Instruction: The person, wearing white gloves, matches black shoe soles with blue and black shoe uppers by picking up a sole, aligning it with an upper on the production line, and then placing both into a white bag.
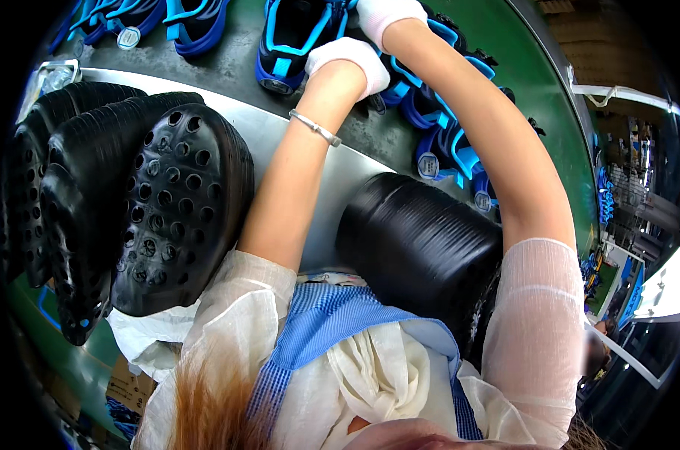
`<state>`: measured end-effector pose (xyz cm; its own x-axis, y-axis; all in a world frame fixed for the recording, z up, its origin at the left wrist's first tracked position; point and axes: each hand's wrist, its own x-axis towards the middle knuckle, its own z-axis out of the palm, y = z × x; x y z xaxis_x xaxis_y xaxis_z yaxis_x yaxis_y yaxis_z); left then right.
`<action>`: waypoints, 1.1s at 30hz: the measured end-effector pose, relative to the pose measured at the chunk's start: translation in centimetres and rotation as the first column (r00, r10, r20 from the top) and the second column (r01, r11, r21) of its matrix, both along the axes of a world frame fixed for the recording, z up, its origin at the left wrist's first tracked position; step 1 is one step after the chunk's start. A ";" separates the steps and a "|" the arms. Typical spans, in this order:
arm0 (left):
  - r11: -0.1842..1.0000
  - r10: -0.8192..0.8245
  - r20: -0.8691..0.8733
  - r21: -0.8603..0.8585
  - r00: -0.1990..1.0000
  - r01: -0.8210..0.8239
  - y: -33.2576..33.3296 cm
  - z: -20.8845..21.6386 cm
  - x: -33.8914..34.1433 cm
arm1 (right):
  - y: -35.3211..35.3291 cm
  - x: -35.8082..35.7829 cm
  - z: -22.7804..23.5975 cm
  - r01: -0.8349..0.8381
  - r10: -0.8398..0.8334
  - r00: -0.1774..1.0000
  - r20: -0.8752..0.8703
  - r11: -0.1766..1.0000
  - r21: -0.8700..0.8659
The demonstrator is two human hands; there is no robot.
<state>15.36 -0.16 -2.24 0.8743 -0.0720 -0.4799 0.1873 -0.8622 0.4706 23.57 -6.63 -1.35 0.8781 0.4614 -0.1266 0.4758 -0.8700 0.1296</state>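
My left hand (pixel 349 61), in a white glove with a bracelet on the wrist, reaches to the far side of the bench beside a black and blue sneaker (pixel 286 52). Its fingers are hidden beyond the wrist, so whether it grips the sneaker is unclear. Past it, at the top edge, my right hand (pixel 387 15) wears a white glove too, its fingers cut off by the frame. More blue-trimmed sneakers (pixel 452 139) crowd below my right forearm.
Black sole-shaped stacks with round holes (pixel 179 202) lean at my left. Another ribbed black stack (pixel 422 232) lies between my arms, near my apron. Further sneakers (pixel 197 26) line the green belt (pixel 539 97). A clear plastic box (pixel 55 79) sits at the left.
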 end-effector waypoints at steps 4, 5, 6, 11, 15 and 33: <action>1.000 -0.017 -0.034 0.012 0.999 0.017 0.1 -0.1 0.1 | -1.7 -0.4 1.2 -0.158 0.163 0.986 -0.044 0.984 0.084; 0.999 -0.017 -0.026 0.036 1.000 0.018 0.2 0.2 0.0 | -2.0 -0.5 2.5 -0.137 0.153 0.968 -0.199 0.986 0.095; 0.998 -0.014 -0.025 0.059 1.000 0.016 0.4 0.2 -0.3 | -1.9 -0.8 4.4 -0.116 0.145 0.923 -0.356 0.988 0.102; 0.985 0.022 0.118 0.168 0.993 -0.042 0.5 -0.6 -1.1 | -7.9 -5.8 9.5 -0.127 0.113 0.968 -0.222 0.991 -0.052; 0.929 0.055 0.649 0.245 0.759 -0.277 -2.0 0.7 -4.5 | -14.7 -10.1 9.6 -0.028 -0.066 0.939 -0.339 0.964 -0.264; 0.887 -0.459 0.455 0.279 0.764 0.367 -9.0 -2.1 -3.5 | -30.2 -14.0 2.3 0.015 -0.015 0.956 -0.293 1.000 -0.004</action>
<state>11.84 -9.17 -4.33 0.8962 -0.4428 -0.0287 -0.4234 -0.8727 0.2431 9.54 -36.84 0.90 0.8090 0.4478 -0.3808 0.4800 -0.8772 -0.0119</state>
